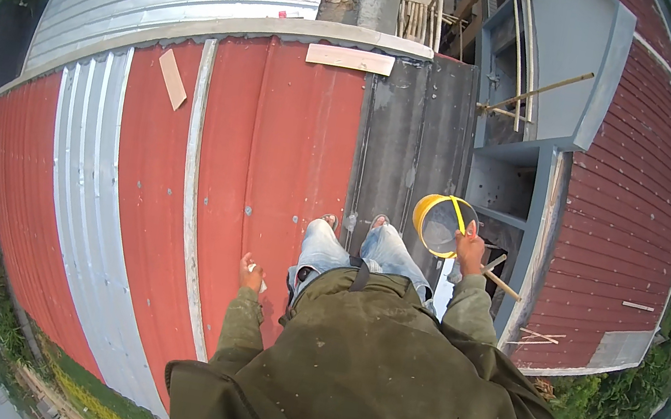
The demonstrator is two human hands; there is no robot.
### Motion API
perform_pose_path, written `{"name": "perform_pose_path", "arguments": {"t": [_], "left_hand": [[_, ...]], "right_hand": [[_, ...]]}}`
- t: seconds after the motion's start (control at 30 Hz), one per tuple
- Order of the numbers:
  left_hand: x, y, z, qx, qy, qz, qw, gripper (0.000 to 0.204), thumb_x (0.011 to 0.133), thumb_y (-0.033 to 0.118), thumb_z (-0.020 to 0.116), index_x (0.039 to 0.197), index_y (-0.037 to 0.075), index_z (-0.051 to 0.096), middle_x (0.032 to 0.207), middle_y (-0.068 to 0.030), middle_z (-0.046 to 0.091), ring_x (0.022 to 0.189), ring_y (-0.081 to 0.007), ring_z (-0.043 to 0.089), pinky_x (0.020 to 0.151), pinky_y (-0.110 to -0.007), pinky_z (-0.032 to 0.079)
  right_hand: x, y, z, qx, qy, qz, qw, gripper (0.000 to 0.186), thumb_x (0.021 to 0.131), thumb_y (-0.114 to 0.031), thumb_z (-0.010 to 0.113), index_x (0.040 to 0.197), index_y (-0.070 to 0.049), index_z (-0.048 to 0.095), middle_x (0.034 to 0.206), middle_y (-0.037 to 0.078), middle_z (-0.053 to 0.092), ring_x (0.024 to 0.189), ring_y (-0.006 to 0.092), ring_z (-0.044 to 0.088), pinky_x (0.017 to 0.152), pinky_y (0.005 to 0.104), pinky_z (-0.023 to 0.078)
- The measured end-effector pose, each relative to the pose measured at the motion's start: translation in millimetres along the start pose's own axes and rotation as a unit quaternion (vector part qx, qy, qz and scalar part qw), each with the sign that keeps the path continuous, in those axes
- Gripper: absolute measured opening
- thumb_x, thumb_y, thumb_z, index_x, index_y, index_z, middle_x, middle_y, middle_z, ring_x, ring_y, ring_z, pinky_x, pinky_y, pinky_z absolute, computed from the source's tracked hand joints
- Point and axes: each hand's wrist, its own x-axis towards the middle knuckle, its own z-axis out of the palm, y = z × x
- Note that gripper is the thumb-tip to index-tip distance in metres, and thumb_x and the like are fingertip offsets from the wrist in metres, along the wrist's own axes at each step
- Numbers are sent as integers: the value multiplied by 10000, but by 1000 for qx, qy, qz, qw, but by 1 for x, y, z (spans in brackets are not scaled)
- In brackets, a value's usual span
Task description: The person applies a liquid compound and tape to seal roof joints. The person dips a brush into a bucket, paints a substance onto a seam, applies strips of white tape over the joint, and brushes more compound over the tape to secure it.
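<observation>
Right hand (469,251), at 1 o'clock from the body, is closed on the near rim or strap of a yellow bucket (443,227); which of the two, I cannot tell. The bucket tilts, mouth toward the wearer, at 10 o'clock from that hand. Just past the hand, at 4 o'clock, a wooden stick (503,285) juts out; whether it is gripped is unclear.

Left hand (250,274), at 10 o'clock, has bent fingers with something whitish at them, too small to tell.

Feet straddle the seam between red sheeting (285,138) and a dark grey strip (414,143). That strip's edge runs along 1 o'clock, beside a grey concrete structure (560,88) with deep recesses. Wide red sheeting spreads from 9 to 11 o'clock. At 12 o'clock, a pale plank (349,59) lies near the ridge cap (357,36).
</observation>
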Motion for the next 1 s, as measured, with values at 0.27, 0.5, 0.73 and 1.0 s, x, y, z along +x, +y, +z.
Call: {"name": "perform_pose_path", "arguments": {"t": [0.27, 0.5, 0.73, 1.0], "left_hand": [[-2, 35, 20, 67, -57, -138, 987, 377, 787, 43, 539, 1157, 80, 478, 801, -52, 536, 520, -138, 508, 455, -295, 439], [0, 41, 0, 134, -30, -65, 988, 299, 826, 102, 614, 1093, 90, 480, 740, -45, 534, 498, -130, 496, 425, -298, 414], [-9, 40, 30, 181, -23, 17, 983, 234, 813, 158, 674, 969, 75, 521, 767, -30, 538, 670, -126, 507, 600, -299, 442], [-28, 24, 43, 161, -11, 2, 987, 243, 808, 165, 676, 976, 90, 516, 806, -30, 534, 712, -135, 495, 640, -312, 438]], "right_hand": [[17, 93, -18, 56, 56, 53, 995, 346, 742, -286, 753, 838, 35, 667, 832, 216, 677, 826, 342, 665, 751, 424, 489], [-20, 76, -17, 92, 40, 91, 991, 210, 790, -170, 722, 769, 23, 642, 749, 72, 649, 678, 172, 595, 628, 350, 452], [-3, 102, -36, 79, 48, 81, 992, 212, 817, -187, 691, 791, 18, 644, 699, 61, 626, 635, 164, 587, 611, 323, 450], [-1, 87, -46, 153, 23, 71, 985, 214, 816, -188, 695, 776, 10, 623, 692, 43, 604, 637, 133, 549, 609, 301, 422]]}}
